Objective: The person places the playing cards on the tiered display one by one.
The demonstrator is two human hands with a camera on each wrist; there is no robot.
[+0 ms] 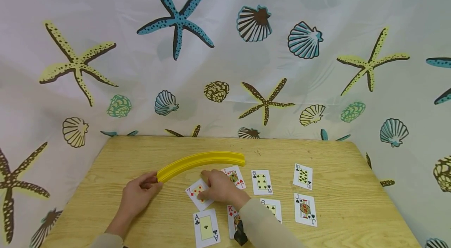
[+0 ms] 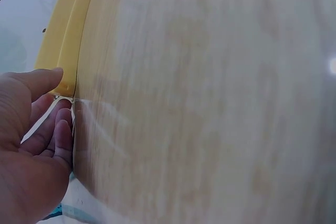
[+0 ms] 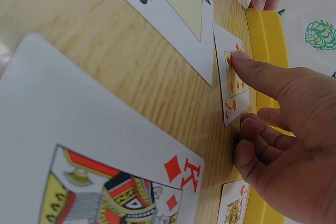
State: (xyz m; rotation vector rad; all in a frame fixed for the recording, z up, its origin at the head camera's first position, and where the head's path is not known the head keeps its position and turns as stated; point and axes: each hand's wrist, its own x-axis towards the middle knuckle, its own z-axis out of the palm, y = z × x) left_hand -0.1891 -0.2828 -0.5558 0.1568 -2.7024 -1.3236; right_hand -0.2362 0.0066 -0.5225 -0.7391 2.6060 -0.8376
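Note:
My left hand [image 1: 138,196] grips the near left end of a curved yellow card holder [image 1: 197,159], its thumb on top of the end in the left wrist view. My right hand [image 1: 222,186] holds the seven of diamonds [image 3: 231,85] just in front of the holder, with the thumb pressed on the card's face. Partly covered by that hand, a jack of hearts [image 1: 240,182] lies face up close to the holder's right part. Below the seven are an ace of clubs [image 1: 206,227] and a king of diamonds [image 3: 121,192], the king partly hidden by the right forearm in the head view.
Right of the hands lie a six of spades [image 1: 261,182], another six [image 1: 276,207] half under the sleeve, a ten [image 1: 303,176] and a jack of spades [image 1: 305,209]. The wooden table [image 1: 352,201] meets a shell-patterned curtain [image 1: 225,64] at its back and sides.

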